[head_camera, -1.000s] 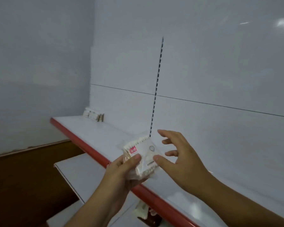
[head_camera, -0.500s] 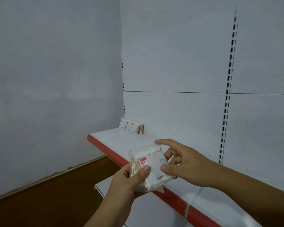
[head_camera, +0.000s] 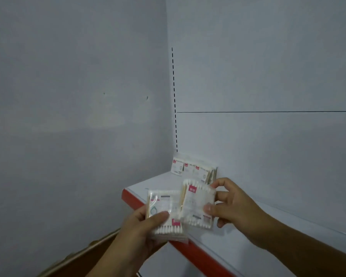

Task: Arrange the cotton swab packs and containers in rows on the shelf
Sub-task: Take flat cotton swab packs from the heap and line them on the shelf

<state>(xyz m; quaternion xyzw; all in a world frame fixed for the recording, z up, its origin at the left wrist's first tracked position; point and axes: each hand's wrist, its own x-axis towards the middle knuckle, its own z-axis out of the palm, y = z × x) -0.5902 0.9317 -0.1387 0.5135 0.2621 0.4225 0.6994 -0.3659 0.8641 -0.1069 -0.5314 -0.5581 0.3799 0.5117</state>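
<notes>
My left hand [head_camera: 146, 228] grips a clear pack of cotton swabs [head_camera: 165, 211] with a pink label, held over the shelf's red front edge. My right hand [head_camera: 232, 208] pinches a second swab pack [head_camera: 198, 204] by its right side, just right of the first and overlapping it a little. A row of several swab packs [head_camera: 194, 169] stands upright against the back panel in the shelf's far left corner, just behind the pack in my right hand. The white shelf [head_camera: 248, 232] runs from that corner down to the right.
A grey wall [head_camera: 78, 116] closes off the left end of the shelf. The white back panel [head_camera: 268, 76] has a slotted upright at its left edge. A brown wooden strip [head_camera: 84, 254] runs low on the left, below the shelf.
My right hand has pulled one pack off the bundle in my left hand, so the packs are now side by side. The view has swung left and closer to the shelf corner.
</notes>
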